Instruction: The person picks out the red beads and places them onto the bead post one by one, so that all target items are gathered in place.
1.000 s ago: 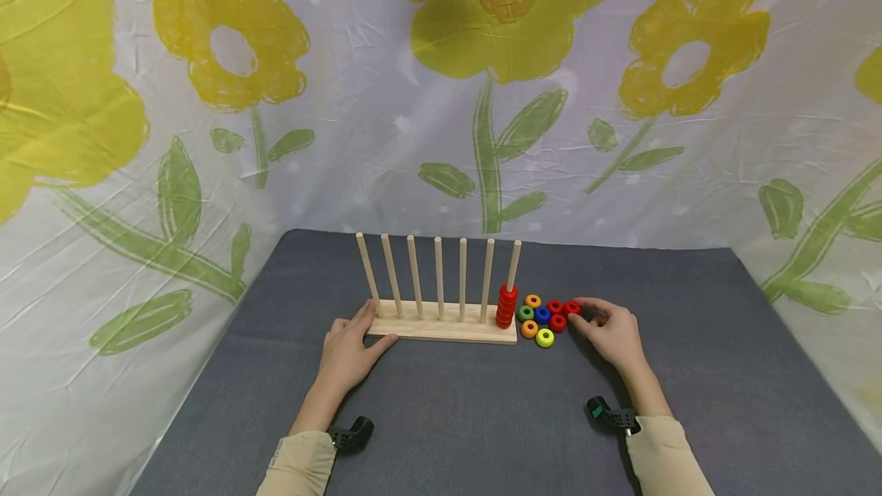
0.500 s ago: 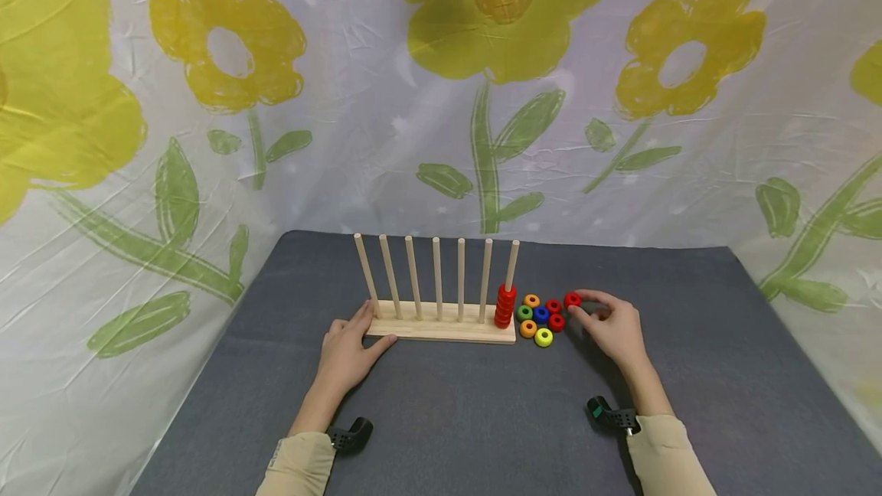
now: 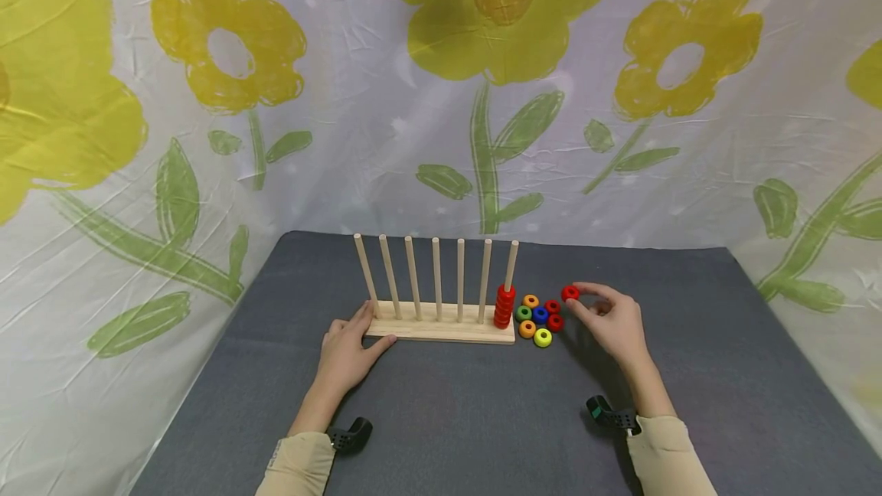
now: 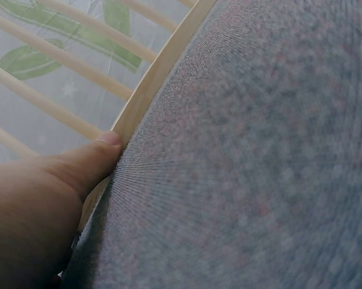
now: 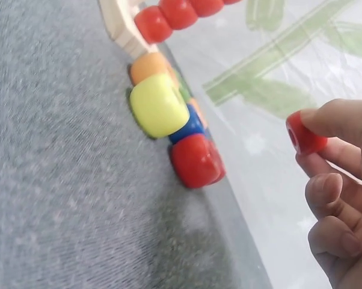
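In the head view a wooden peg rack (image 3: 441, 334) with a row of upright pegs stands on the table. Several red beads (image 3: 504, 307) are stacked on its rightmost peg. My left hand (image 3: 347, 350) holds the rack's left end; in the left wrist view its thumb (image 4: 103, 153) lies against the front edge of the base. My right hand (image 3: 613, 325) pinches a red bead (image 5: 304, 133) between thumb and forefinger, raised off the table. The other fingers are curled and hold nothing. The bead is right of the loose beads, apart from them.
Beside the rack's right end lie loose beads: two red (image 3: 555, 322), a blue (image 3: 540, 315), a green (image 3: 524, 314), two orange (image 3: 527, 329) and a yellow (image 3: 543, 337). A grey cloth (image 3: 468, 419) covers the table. A flower-print curtain (image 3: 358, 151) hangs behind.
My right hand has lifted the red bead up from the table beside the other beads and slightly left. The left hand and the rack have stayed in place.
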A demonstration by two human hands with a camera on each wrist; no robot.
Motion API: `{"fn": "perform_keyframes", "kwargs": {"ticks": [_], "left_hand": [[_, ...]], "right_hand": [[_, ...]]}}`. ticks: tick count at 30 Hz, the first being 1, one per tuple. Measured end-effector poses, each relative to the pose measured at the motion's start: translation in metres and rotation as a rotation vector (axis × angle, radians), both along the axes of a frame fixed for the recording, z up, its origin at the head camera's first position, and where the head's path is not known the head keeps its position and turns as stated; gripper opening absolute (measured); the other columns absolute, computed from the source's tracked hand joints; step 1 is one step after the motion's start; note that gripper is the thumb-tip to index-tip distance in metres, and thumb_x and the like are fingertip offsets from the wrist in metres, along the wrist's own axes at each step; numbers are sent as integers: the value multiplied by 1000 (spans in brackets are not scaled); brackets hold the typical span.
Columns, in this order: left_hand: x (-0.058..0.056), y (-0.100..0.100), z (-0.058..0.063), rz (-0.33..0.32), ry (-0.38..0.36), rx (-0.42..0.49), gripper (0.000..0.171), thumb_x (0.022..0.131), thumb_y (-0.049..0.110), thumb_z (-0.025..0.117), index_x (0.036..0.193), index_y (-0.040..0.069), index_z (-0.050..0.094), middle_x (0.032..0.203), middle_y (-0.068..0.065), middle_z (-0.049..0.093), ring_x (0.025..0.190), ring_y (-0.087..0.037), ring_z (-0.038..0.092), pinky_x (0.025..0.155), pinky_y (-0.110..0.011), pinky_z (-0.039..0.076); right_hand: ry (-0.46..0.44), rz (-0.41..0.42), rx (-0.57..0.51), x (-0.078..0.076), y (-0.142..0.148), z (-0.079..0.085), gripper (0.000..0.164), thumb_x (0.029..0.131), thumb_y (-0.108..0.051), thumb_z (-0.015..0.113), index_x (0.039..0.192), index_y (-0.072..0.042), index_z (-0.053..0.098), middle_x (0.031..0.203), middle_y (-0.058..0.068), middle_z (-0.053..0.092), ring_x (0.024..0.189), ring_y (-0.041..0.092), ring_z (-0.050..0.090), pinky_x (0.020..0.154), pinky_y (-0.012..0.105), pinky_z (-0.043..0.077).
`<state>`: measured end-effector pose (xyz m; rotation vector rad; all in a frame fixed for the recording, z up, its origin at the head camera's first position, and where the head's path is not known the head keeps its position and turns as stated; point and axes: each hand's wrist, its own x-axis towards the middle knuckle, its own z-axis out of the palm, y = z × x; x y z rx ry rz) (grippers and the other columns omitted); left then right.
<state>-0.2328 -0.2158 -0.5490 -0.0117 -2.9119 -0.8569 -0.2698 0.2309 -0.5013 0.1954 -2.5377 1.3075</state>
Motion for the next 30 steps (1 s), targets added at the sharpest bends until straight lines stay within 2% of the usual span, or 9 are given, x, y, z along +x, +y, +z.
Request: {"fn": "perform_keyframes", "kwargs": {"ticks": [4,11,20,25,30], "left_hand": [[0,0,0,-1,0,-1,88,98,49,76,165,9,36,170,-13,36,127,-41,48,102,-58,37],[0,0,1,-3,0,0,88,97,48,76,165,9,36,170,-13,37,127,-42,47,102,-58,37],[-2,2,2,-8,10,-8,86,99,48,75,165,8,37,170,-14,36,126,-41,47,103,-57,36],[-3,2,2,-6,6,-7,86,99,48,74,165,9,37,171,-13,36,126,-41,47,103,-57,35],[-1,1,0,-3,-8,-12,86,99,48,74,166,9,36,171,-13,35,127,-42,47,104,-57,35]], "right_hand": [[-2,4,-38,2,-2,5,34,98,-20,80,128,-6,76,99,18,72,48,6,42,44,28,32],[18,6,-61,3,-2,10,31,97,-17,81,126,-5,77,105,17,73,50,5,43,44,27,32],[61,0,-64,6,-5,27,31,96,-19,82,126,-9,78,108,13,76,53,9,50,45,27,34],[82,3,-68,9,-8,35,32,95,-19,83,125,-9,79,105,15,76,53,8,50,46,26,34],[70,-12,-65,13,-10,37,32,95,-20,84,125,-9,79,98,8,76,53,10,50,47,27,35]]}}
